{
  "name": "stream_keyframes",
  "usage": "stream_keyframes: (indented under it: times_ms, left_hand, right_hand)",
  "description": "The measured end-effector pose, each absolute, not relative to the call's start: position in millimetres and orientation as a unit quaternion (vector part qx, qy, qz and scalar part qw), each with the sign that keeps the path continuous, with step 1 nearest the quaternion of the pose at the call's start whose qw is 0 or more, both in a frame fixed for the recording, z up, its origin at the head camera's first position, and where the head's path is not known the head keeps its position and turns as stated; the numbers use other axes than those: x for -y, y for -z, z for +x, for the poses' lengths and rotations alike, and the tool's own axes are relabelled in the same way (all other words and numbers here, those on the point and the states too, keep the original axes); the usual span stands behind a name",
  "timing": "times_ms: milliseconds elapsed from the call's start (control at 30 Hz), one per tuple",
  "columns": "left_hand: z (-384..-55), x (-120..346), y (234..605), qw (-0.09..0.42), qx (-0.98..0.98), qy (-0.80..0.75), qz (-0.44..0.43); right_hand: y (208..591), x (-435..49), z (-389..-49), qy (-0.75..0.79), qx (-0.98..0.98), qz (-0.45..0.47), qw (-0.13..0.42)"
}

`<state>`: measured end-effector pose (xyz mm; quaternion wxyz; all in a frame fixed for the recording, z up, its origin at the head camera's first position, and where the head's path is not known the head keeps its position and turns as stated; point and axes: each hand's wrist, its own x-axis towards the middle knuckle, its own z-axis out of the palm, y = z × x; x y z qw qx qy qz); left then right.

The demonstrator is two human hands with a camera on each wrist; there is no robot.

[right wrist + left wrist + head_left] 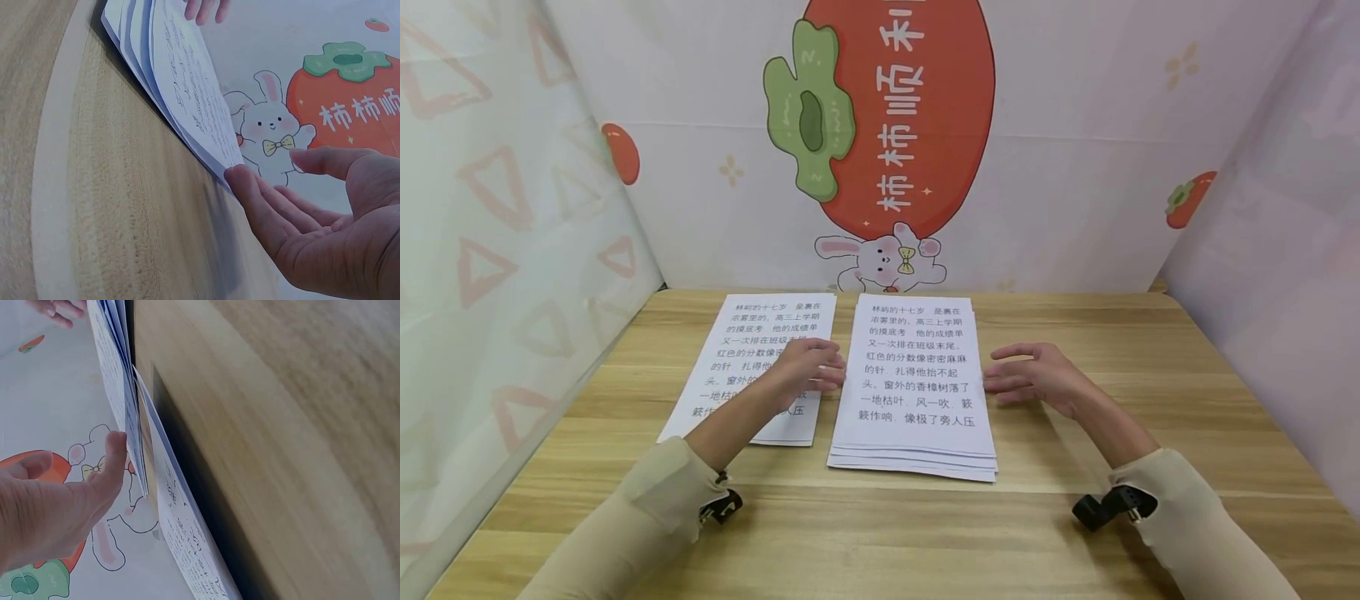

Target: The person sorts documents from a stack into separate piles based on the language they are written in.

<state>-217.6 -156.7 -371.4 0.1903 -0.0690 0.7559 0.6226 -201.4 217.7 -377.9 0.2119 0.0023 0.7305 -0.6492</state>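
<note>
Two stacks of white printed paper lie side by side on a wooden table. The right stack (913,375) has sheets slightly fanned at its front edge. My left hand (808,367) hovers over the right part of the left stack (775,325), fingertips right at the left edge of the right stack. On the other side, my right hand (1033,379) has its fingers at that stack's right edge. Both hands have loosely extended fingers and hold nothing. In the right wrist view, the fingertips (240,178) of the right hand meet the edge of the fanned sheets (187,94).
The wooden table (880,533) reaches back to a printed cloth backdrop (1075,208) with a persimmon and a rabbit. Cloth walls (482,250) stand on both sides. Black wrist devices (1116,507) sit at both cuffs.
</note>
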Motion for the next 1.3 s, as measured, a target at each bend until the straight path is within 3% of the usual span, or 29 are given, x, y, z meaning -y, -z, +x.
stream_keyframes:
  times_ms: [833,1300]
  left_hand:
    - [-220.6,143.0,373.6,0.184,-0.749,-0.631,-0.085]
    - [-220.4,145.8,375.4,0.194,-0.742,-0.636,-0.085]
  right_hand:
    - [382.5,-206.4,-206.3,0.607,-0.776,0.037,0.166]
    - [384.0,-208.2,-204.5,0.646,-0.742,0.040,0.174]
